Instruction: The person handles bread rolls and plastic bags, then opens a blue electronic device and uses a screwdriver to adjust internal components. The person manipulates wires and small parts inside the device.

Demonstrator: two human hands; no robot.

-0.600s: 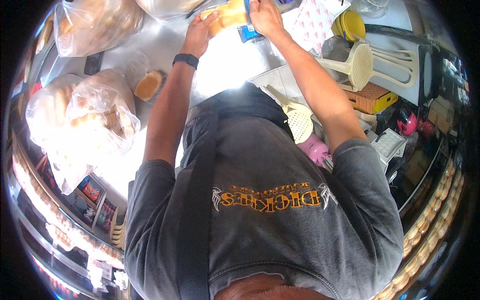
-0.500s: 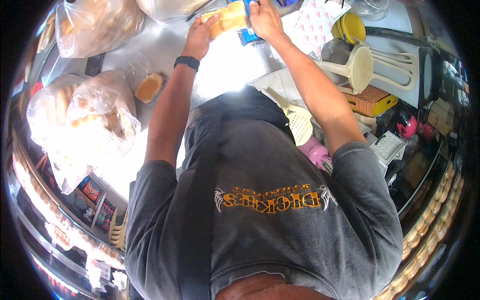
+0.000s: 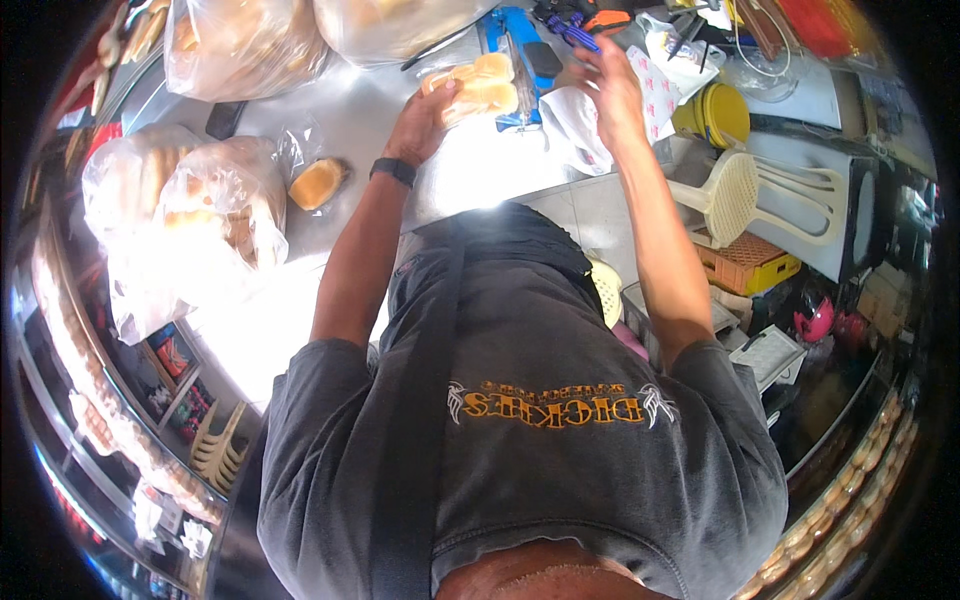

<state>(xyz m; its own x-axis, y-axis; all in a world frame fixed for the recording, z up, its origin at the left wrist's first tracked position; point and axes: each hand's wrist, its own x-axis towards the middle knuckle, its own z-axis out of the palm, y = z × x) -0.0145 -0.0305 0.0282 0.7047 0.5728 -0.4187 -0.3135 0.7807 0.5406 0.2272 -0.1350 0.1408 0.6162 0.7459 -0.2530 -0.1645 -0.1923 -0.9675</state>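
Shiny metal worktop [image 3: 365, 112]. Bread bags [image 3: 228, 192] by left edge, bread piece [image 3: 316, 185] near front edge. Blue device [image 3: 528, 50] toward right edge.

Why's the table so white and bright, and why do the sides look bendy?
Head view: glare washes out the table along its near edge and whitens plastic bags at left; head view: fisheye distortion curves the packed rows at lower right.
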